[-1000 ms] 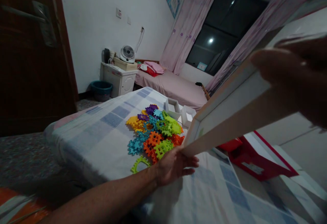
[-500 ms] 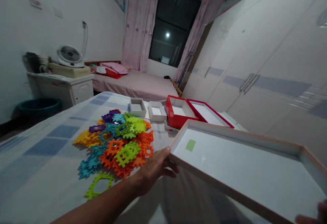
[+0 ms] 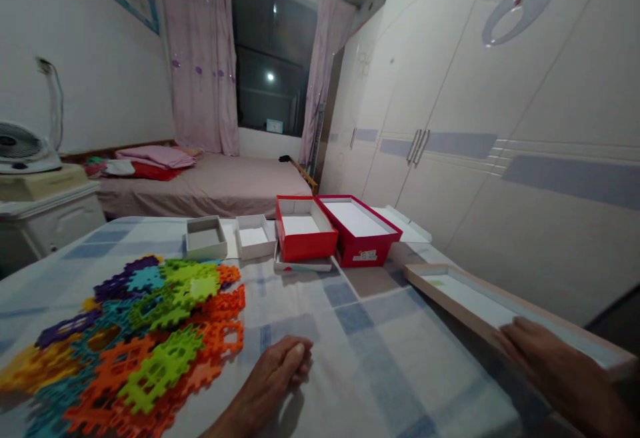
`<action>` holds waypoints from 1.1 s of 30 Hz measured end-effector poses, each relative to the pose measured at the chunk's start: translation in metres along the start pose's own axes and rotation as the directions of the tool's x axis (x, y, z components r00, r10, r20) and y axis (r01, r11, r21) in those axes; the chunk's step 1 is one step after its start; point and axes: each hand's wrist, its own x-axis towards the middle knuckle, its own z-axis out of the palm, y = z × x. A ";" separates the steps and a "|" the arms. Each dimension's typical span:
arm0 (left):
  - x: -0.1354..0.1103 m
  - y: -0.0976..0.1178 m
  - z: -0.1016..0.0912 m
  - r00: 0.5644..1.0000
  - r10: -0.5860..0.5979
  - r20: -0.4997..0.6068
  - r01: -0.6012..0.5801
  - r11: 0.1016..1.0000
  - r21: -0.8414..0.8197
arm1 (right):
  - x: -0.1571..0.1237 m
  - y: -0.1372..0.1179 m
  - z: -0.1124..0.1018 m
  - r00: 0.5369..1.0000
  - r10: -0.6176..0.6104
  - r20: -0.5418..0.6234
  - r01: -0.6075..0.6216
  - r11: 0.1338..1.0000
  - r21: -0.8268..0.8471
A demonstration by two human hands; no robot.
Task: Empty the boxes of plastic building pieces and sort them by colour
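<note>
My right hand [image 3: 555, 365] grips the near wall of a long, shallow box lid [image 3: 475, 297] with a white inside and a small green patch. The lid is tilted at the right edge of the bed. My left hand [image 3: 283, 368] rests low over the checked sheet, fingers curled in loosely, with nothing visible in them. To its left lies a pile of interlocking plastic toy pieces [image 3: 160, 365] in green, orange, blue, purple and yellow. My left hand is apart from both the pile and the lid.
Behind the pile stand a grey box [image 3: 206, 246], a small white box [image 3: 255, 245], a red box [image 3: 307, 245] on a flat lid, and a deep crimson box [image 3: 367, 251]. A white wardrobe [image 3: 450, 105] lines the right side. A second bed [image 3: 230, 181] lies beyond.
My left hand has let go of the lid. My right hand has carried the lid away to the right, past the crimson box. The view has turned rightward.
</note>
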 end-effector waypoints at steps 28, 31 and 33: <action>-0.055 0.073 -0.153 0.708 0.498 -0.500 -0.056 0.746 0.664 | 0.113 -0.240 0.046 0.978 -0.206 -0.041 0.178 0.709 0.682; -0.063 0.057 -0.234 0.560 0.513 -0.651 0.252 0.643 0.724 | 0.103 -0.283 0.029 0.967 -0.239 0.084 0.068 0.566 0.821; -0.070 0.043 -0.272 0.547 0.378 -0.747 0.421 0.648 0.636 | 0.097 -0.309 0.024 0.951 -0.273 0.144 0.011 0.495 0.869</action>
